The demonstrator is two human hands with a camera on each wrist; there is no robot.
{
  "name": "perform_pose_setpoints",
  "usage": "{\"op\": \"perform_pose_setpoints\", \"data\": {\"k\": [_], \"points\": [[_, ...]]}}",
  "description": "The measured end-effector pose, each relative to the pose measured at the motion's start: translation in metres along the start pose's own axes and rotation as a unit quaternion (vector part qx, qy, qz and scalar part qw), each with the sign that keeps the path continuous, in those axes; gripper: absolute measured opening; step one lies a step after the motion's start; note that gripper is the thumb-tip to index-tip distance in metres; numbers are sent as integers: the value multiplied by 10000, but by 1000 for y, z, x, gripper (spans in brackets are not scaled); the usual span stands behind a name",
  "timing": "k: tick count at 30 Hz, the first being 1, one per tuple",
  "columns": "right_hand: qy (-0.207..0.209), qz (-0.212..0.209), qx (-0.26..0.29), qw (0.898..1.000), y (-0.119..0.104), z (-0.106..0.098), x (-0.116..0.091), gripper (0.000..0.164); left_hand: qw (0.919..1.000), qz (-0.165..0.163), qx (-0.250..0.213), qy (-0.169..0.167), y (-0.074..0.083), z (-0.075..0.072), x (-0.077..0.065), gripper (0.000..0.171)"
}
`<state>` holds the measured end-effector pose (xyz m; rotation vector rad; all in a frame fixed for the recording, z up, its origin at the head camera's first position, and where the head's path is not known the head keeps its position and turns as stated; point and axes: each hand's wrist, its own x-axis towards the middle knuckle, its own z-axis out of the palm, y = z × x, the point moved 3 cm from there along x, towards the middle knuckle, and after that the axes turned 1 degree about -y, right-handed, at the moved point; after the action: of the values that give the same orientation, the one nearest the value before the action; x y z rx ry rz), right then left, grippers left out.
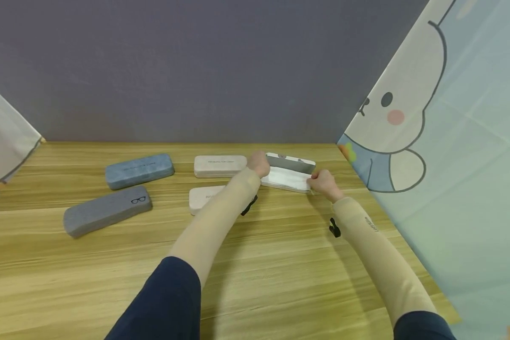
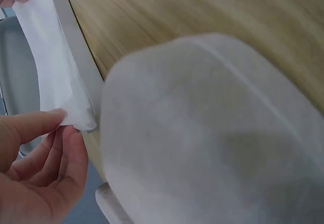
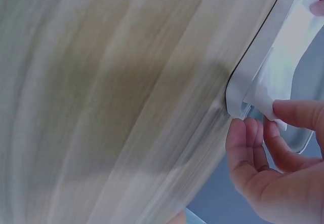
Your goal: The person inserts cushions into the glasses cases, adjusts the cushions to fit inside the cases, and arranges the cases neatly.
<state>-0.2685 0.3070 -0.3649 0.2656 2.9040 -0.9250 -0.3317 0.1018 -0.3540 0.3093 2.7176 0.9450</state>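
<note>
An eyeglass case (image 1: 292,164) stands open at the back right of the table, its grey-lined lid raised on the far side. A soft white cloth (image 1: 286,178) lies lengthwise over the case's lower half. My left hand (image 1: 259,164) pinches the cloth's left end between thumb and fingers, plainly seen in the left wrist view. At the opposite end, my right hand (image 1: 324,184) pinches the cloth's corner, as the right wrist view shows. Whether anything lies under the cloth is hidden.
Two pale closed cases (image 1: 219,166) lie left of the open one; my left forearm partly covers the nearer case (image 1: 199,197). Farther left are a blue case (image 1: 139,170) and a grey case (image 1: 107,210) with a glasses print. A grey wall (image 1: 195,71) rises behind the table.
</note>
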Motion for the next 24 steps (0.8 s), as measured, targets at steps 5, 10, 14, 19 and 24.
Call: {"op": "perform_pose_setpoints", "data": {"k": [5,10,14,19,24], "points": [[10,40,-19,10000,-1,2,-1,13,9999,-6,19,117,-1,5,3,19],[19,103,45,9999,-2,3,-2,12,9999,-66,29,70,-2,7,4,24],[41,107,-91,9999,-2,3,-4,30,9999,-132,14,88,-2,7,3,24],[-24,127,-134,9998,0,2,-5,39,9998,-158,19,72,-4,5,3,18],[-55,82,53,9999,4,-1,-4,23,10000,-50,28,19,-5,4,3,20]]}}
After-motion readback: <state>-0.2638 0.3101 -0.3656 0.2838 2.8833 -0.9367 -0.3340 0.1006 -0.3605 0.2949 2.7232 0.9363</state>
